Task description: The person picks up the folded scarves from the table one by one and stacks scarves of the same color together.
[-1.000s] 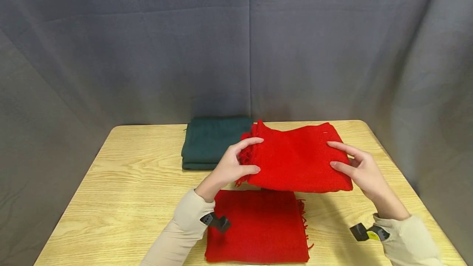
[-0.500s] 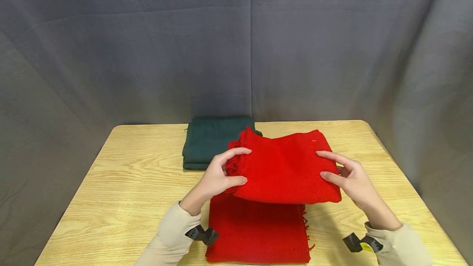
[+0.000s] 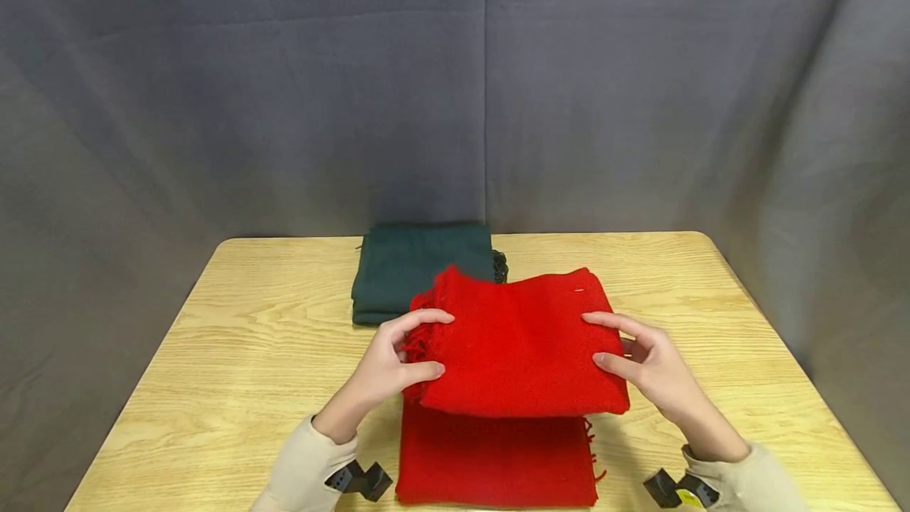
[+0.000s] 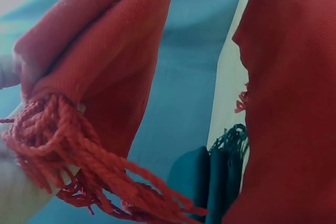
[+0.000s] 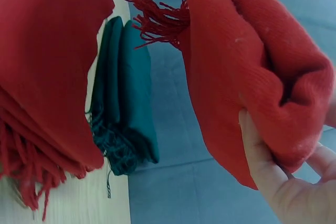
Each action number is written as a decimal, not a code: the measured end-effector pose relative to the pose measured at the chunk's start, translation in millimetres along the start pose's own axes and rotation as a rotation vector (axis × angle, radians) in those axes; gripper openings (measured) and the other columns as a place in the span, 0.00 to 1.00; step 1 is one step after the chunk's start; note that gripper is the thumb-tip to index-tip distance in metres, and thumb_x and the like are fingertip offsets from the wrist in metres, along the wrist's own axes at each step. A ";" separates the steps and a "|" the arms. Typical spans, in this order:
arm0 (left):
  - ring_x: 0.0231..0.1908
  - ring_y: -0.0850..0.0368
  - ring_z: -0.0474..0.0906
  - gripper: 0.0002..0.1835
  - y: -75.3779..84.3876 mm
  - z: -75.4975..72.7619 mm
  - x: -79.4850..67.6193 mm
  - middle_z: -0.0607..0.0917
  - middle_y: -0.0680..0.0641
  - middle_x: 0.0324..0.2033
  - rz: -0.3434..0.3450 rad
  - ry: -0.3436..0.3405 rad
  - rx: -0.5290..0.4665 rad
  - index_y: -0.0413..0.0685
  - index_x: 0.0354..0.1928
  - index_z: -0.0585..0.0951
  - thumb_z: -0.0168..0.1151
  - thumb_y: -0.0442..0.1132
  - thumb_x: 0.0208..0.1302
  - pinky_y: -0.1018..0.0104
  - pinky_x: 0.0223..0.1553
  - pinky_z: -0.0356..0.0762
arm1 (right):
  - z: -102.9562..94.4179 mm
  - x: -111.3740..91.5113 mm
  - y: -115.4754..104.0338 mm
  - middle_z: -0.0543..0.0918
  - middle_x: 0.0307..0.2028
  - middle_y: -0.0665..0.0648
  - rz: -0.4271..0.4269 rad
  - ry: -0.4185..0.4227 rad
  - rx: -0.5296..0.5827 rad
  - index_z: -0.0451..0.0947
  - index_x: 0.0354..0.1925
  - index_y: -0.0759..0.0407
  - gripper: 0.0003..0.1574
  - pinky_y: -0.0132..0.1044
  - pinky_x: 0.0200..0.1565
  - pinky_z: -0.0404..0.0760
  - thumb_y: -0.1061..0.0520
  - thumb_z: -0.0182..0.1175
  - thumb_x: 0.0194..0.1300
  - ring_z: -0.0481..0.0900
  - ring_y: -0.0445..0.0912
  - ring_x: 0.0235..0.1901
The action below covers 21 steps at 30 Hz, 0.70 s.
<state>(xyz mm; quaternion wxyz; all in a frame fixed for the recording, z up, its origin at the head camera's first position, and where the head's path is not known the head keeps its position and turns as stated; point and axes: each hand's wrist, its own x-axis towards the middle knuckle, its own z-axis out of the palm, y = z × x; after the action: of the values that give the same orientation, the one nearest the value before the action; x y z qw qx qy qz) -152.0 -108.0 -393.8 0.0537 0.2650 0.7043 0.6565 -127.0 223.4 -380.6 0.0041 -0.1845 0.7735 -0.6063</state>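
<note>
A folded red scarf [image 3: 522, 346] with fringe hangs in the air, held level between both hands. My left hand [image 3: 387, 358] grips its fringed left end, thumb on the near side and fingers above and below; strands of the fringe [image 4: 58, 135] spill over that hand in the left wrist view. On the right end, my right hand [image 3: 650, 362] pinches the folded layers, and in the right wrist view its fingers [image 5: 257, 153] press the scarf's underside. Below lies a second folded red scarf [image 3: 498, 464], its fringe to the right, its far part hidden behind the held one.
A folded dark green scarf [image 3: 419, 263] with fringe on its right lies at the back of the wooden table [image 3: 249, 362]. Grey curtain cloth [image 3: 320, 101] hangs behind the table and along its sides.
Both hands have carried the held red scarf left and toward the person, so it now overlaps more of the lower red scarf. More of the green scarf's right side and fringe shows.
</note>
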 end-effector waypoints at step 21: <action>0.27 0.66 0.67 0.23 -20.1 -10.8 -39.5 0.75 0.44 0.49 0.005 -0.096 0.013 0.41 0.50 0.74 0.61 0.23 0.48 0.73 0.19 0.68 | 26.8 -19.7 23.4 0.73 0.50 0.46 0.056 -0.101 0.097 0.67 0.56 0.71 0.27 0.31 0.30 0.77 0.71 0.57 0.57 0.75 0.42 0.28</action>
<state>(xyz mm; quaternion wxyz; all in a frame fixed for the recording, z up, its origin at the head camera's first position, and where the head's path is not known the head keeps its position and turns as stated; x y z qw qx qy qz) -128.9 -135.2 -422.2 0.0843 0.2982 0.7046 0.6384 -109.0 208.6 -413.9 0.0689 -0.1929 0.7469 -0.6325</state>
